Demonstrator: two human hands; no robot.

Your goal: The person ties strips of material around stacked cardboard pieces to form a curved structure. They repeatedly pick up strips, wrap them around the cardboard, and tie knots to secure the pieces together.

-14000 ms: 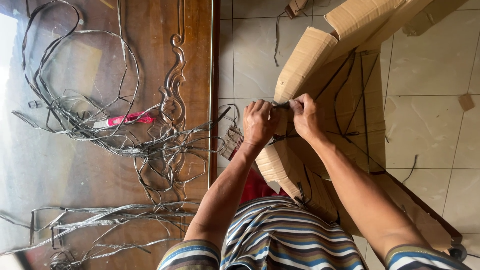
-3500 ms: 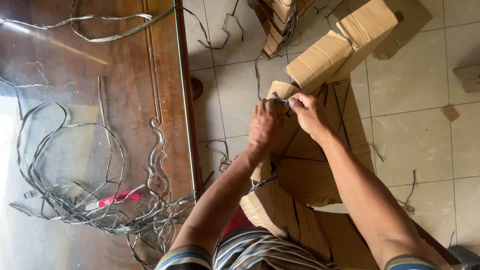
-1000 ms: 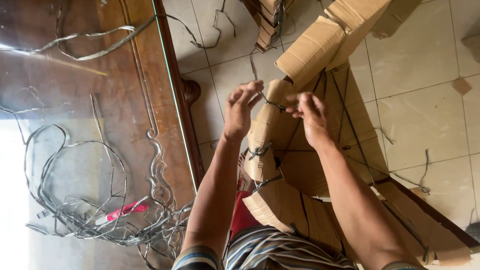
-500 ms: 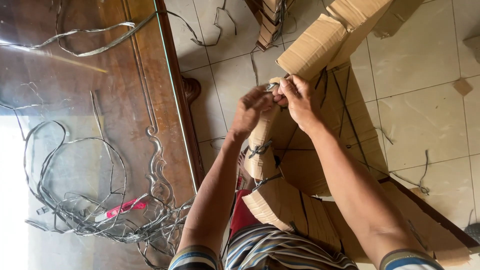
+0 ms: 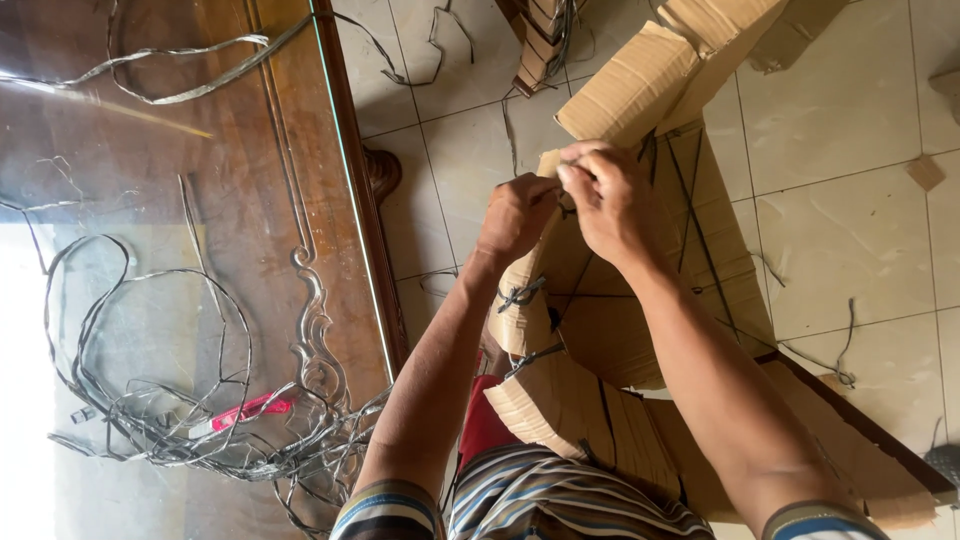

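A stack of folded brown cardboard (image 5: 610, 330) rests on my lap and reaches out over the tiled floor. Thin dark twine (image 5: 700, 240) crosses it, with tied knots (image 5: 520, 293) along its left edge. My left hand (image 5: 515, 212) and my right hand (image 5: 605, 195) meet at the far top edge of the stack. Both pinch the twine there, fingers closed tight and touching each other. The twine end between the fingers is mostly hidden.
A dark wooden table with a glass top (image 5: 200, 200) stands to my left, strewn with loose grey straps (image 5: 150, 420) and a pink-handled cutter (image 5: 250, 410). Another tied cardboard bundle (image 5: 545, 35) lies farther off on the floor, with twine scraps (image 5: 830, 360) scattered about.
A second ago my left hand was raised and apart from the right. It has come back to the right hand, and both now pinch together at the cardboard's top edge.
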